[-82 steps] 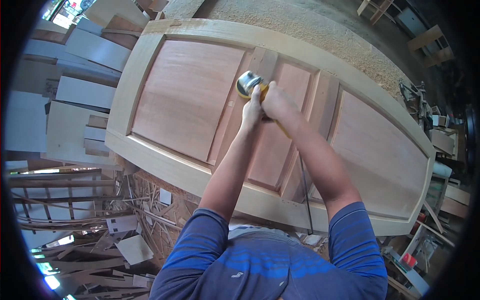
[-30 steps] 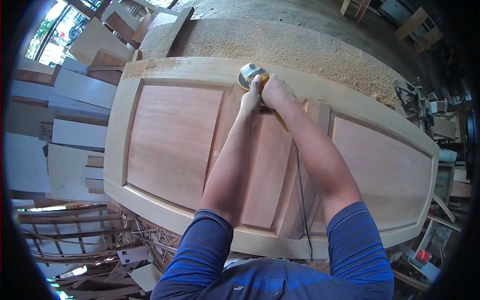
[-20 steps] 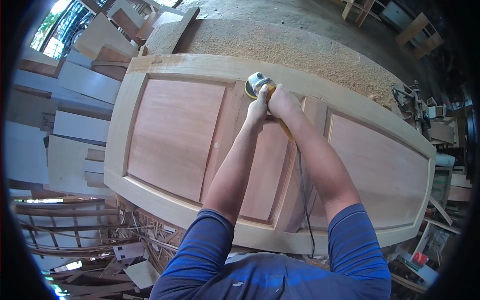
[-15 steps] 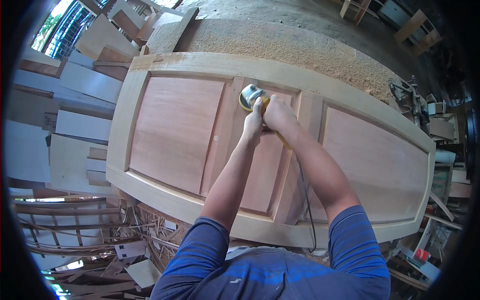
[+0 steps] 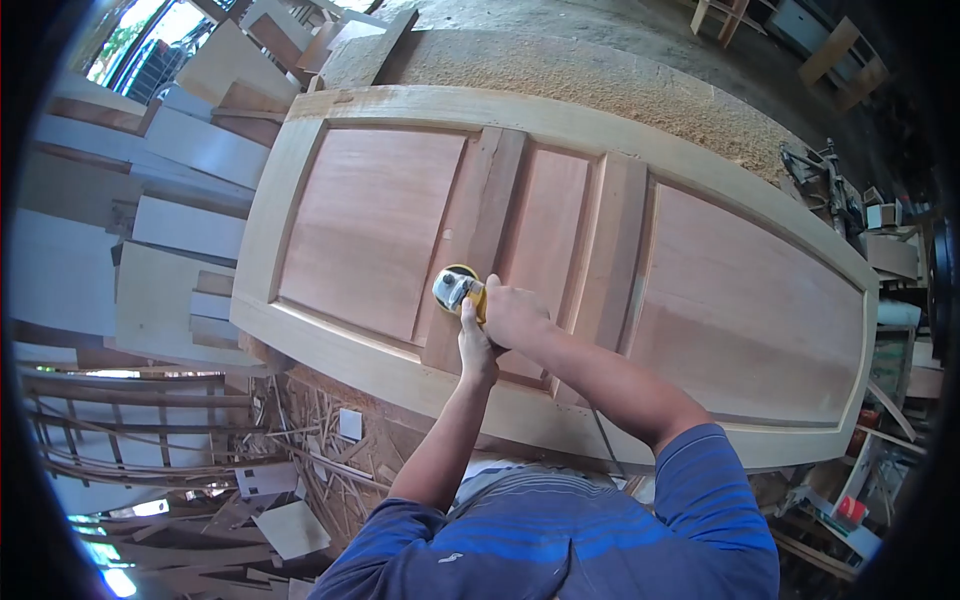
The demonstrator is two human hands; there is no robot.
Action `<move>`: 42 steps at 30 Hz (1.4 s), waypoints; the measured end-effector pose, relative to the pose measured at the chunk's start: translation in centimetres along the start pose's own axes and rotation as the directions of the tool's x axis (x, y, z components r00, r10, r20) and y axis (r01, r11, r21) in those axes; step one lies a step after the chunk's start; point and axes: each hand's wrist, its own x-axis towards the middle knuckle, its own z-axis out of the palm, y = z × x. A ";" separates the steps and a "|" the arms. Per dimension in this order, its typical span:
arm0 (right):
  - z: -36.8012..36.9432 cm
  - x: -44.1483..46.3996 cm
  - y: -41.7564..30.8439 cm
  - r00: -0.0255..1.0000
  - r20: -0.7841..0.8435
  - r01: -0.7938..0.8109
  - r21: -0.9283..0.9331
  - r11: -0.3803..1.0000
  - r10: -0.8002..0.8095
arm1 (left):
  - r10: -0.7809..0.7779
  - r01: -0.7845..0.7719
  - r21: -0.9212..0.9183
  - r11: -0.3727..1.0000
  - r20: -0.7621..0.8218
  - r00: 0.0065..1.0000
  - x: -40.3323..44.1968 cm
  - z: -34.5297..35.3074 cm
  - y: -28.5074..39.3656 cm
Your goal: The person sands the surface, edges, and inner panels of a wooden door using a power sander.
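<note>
Both my hands are closed around a yellow angle grinder (image 5: pixel 457 288) with a silvery head. My left hand (image 5: pixel 477 348) grips it from the near side, thumb along the head. My right hand (image 5: pixel 515 315) wraps its body from the right. The grinder's disc is over a crosspiece (image 5: pixel 488 205) of a panelled wooden door (image 5: pixel 375 215) lying flat; whether the disc touches the wood is hard to see. A dark cord (image 5: pixel 605 440) runs from under my right forearm toward my body.
Sawdust covers the surface (image 5: pixel 650 95) beyond the door. Boards and panels (image 5: pixel 190 225) are stacked at the left. Wood offcuts (image 5: pixel 345 465) litter the floor at the near left. A metal clamp-like tool (image 5: pixel 825 185) stands past the door's right end.
Both hands have brought the grinder toward me and a little left, from the crosspiece's far end to its nearer part. The view has shifted slightly.
</note>
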 end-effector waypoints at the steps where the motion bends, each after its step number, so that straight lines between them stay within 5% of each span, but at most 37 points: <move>1: -0.3 0.4 -0.2 1.000 -0.010 -0.006 0.006 1.000 0.006 | -0.004 0.004 0.005 1.000 -0.002 1.000 0.1 0.2 0.6; 8: -6.4 8.4 1.4 0.960 -0.210 -0.170 0.093 0.981 0.186 | -0.015 0.007 0.077 0.997 0.110 0.994 9.8 6.8 6.6; 12: -10.6 13.5 3.6 0.923 -0.294 -0.221 0.125 0.967 0.249 | -0.053 -0.009 0.307 0.952 0.193 0.980 18.2 10.1 8.7; 16: -12.5 16.2 5.5 0.890 -0.331 -0.270 0.173 0.947 0.314 | -0.110 0.040 0.282 0.959 0.237 0.965 21.0 13.4 10.1; 21: -10.2 12.0 4.3 0.887 -0.303 -0.305 0.182 0.935 0.348 | -0.145 0.070 0.317 0.946 0.222 0.964 16.5 11.1 8.8; 33: 6.9 -5.3 -5.0 0.952 -0.181 -0.218 0.165 0.962 0.247 | -0.108 0.072 0.165 0.984 0.226 0.968 -1.8 -7.9 0.9; 42: 19.1 -16.7 -9.8 0.969 -0.167 -0.146 0.207 0.967 0.182 | -0.125 0.056 0.273 0.961 0.243 0.962 -14.9 -19.1 -1.5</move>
